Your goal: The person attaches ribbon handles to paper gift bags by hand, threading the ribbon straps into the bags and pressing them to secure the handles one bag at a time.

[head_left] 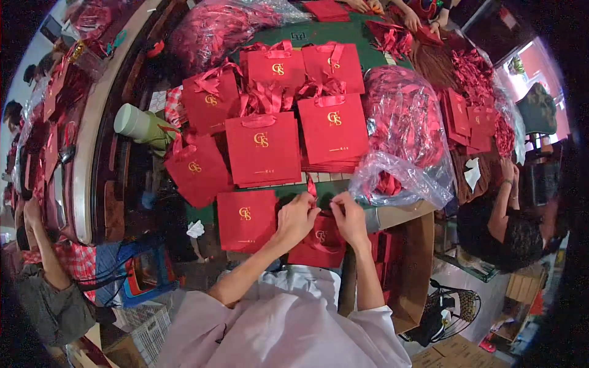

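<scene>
My left hand (299, 219) pinches a red ribbon (311, 186), whose end sticks up above the fingertips. A little to the right, my right hand (348, 219) has its fingers closed together, and I cannot make out what is between them. Below and between the hands sits a red paper gift bag (319, 245) with a gold emblem, near my lap. Another flat red bag (246, 221) lies at the table edge, just left of my left wrist. Beyond the hands, stacks of red bags (264, 150) with ribbon handles cover the table.
A clear plastic sack of red ribbons (405, 116) lies at the right, with an open cardboard box (417, 264) below it. A second ribbon sack (227, 30) is at the back. A pale green cylinder (130, 121) stands left. Other people work at both sides and the far end.
</scene>
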Demonstrator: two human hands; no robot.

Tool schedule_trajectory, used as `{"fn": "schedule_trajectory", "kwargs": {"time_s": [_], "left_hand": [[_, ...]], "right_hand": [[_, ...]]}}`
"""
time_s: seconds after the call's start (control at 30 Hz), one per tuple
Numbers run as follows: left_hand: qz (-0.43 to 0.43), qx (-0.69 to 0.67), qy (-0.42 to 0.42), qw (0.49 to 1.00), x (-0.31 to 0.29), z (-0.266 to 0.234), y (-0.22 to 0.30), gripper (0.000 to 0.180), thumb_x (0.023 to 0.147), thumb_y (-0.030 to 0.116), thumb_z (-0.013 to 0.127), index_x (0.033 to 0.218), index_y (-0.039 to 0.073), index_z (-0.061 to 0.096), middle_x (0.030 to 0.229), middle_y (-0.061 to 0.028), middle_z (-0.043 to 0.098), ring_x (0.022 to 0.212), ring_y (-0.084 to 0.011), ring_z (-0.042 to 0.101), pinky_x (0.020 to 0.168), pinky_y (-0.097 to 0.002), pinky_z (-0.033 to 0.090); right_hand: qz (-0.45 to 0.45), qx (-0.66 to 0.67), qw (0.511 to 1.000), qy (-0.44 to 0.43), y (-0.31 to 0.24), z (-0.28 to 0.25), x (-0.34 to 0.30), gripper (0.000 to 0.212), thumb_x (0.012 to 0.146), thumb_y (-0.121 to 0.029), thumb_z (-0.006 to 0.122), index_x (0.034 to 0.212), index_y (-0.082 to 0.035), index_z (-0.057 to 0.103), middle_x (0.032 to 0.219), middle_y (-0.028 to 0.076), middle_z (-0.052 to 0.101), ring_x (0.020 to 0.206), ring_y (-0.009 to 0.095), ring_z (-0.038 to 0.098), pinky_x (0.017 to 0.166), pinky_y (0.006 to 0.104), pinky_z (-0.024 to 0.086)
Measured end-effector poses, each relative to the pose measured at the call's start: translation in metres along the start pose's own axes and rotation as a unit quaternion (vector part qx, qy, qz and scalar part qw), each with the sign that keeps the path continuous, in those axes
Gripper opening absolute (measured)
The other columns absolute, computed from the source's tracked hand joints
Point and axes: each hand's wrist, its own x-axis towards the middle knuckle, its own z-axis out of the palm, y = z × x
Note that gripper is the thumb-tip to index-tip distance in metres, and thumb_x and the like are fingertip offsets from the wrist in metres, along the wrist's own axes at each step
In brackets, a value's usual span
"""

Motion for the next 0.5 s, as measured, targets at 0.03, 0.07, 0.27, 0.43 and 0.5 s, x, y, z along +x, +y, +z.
{"fn": "schedule_trajectory", "kwargs": {"time_s": [0.03, 0.07, 0.27, 0.43, 0.5], "left_hand": [[-0.020, 0.023, -0.014, 0.999, 0.001, 0.003, -0.003, 0.024, 0.082, 0.019, 0.072, 0.095, 0.004, 0.059, 0.082, -0.0145, 0.066, 0.076, -0.0343, 0.066, 0.064, -0.0442, 0.051], [-0.020, 0.024, -0.013, 0.999, 0.002, 0.006, -0.006, 0.024, 0.082, 0.019, 0.072, 0.095, 0.004, 0.059, 0.082, -0.0145, 0.066, 0.076, -0.0343, 0.066, 0.064, -0.0442, 0.051], [-0.040, 0.015, -0.013, 0.999, 0.008, 0.009, -0.006, 0.015, 0.081, 0.018, 0.071, 0.088, 0.007, 0.062, 0.075, -0.0108, 0.069, 0.071, -0.0315, 0.067, 0.062, -0.0422, 0.051], [-0.029, -0.053, 0.013, 0.998, 0.003, 0.003, 0.002, 0.012, 0.081, 0.018, 0.071, 0.086, 0.008, 0.066, 0.072, -0.0081, 0.067, 0.068, -0.0282, 0.067, 0.061, -0.0392, 0.051], [-0.016, -0.044, 0.016, 0.999, 0.002, 0.001, 0.004, 0.012, 0.081, 0.018, 0.071, 0.086, 0.008, 0.067, 0.074, -0.0081, 0.067, 0.070, -0.0278, 0.067, 0.061, -0.0385, 0.051]], "right_hand": [[0.022, 0.041, 0.999, -0.009, -0.004, 0.000, -0.001, 0.012, 0.088, -0.009, 0.063, 0.097, -0.003, 0.059, 0.089, 0.019, 0.065, 0.085, 0.040, 0.064, 0.071, 0.0439, 0.051], [0.020, 0.054, 0.998, -0.012, -0.002, 0.002, -0.001, 0.014, 0.088, -0.009, 0.063, 0.100, -0.003, 0.061, 0.092, 0.019, 0.066, 0.087, 0.039, 0.065, 0.073, 0.0418, 0.052], [0.007, 0.027, 0.999, -0.019, 0.001, 0.010, 0.000, 0.014, 0.090, -0.011, 0.063, 0.100, -0.002, 0.065, 0.093, 0.019, 0.068, 0.086, 0.037, 0.066, 0.073, 0.0392, 0.052], [0.064, 0.106, 0.991, -0.045, 0.006, 0.009, 0.001, 0.016, 0.090, -0.013, 0.065, 0.100, 0.000, 0.066, 0.091, 0.017, 0.069, 0.080, 0.029, 0.068, 0.072, 0.0354, 0.052], [0.071, 0.135, 0.987, -0.046, 0.008, 0.008, 0.000, 0.017, 0.090, -0.014, 0.066, 0.100, 0.000, 0.067, 0.090, 0.016, 0.070, 0.078, 0.025, 0.069, 0.071, 0.0335, 0.052]]}}
